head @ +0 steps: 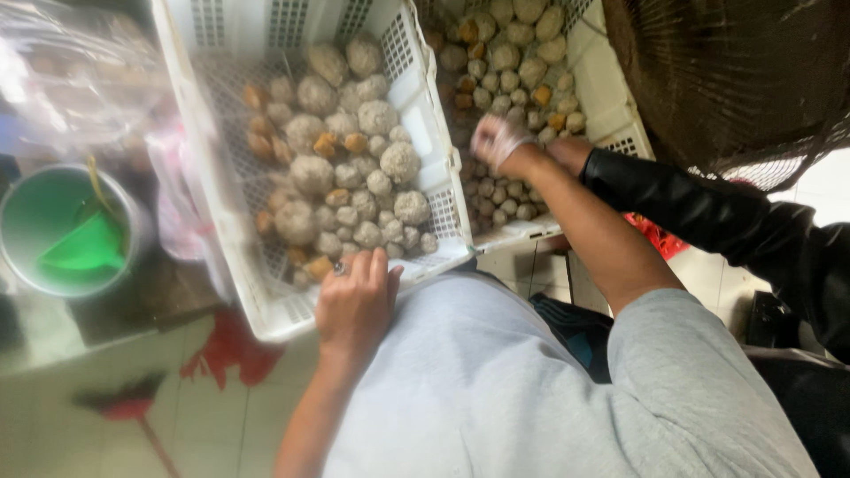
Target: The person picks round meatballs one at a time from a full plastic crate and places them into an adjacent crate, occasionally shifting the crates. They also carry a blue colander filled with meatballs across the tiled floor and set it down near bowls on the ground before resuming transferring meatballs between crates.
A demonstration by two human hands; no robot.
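The pale round balls (354, 168) in the near white crate (266, 310) seem to be under sorting, its rim gripped by the left hand (354, 305) with curled fingers, while small balls (509, 84) in the far crate (611, 106) are reached by the gloved right hand (498, 140), grip blurred beyond telling, beside a black sleeve (708, 212); careful picking is called for.

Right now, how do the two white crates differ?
The near crate holds mostly large grey-brown lumps with a few orange ones; the far crate holds smaller, more even lumps. The left hand grips the near crate's rim; the gloved right hand reaches into the far crate, beside another person's black sleeve. Both are white perforated plastic.
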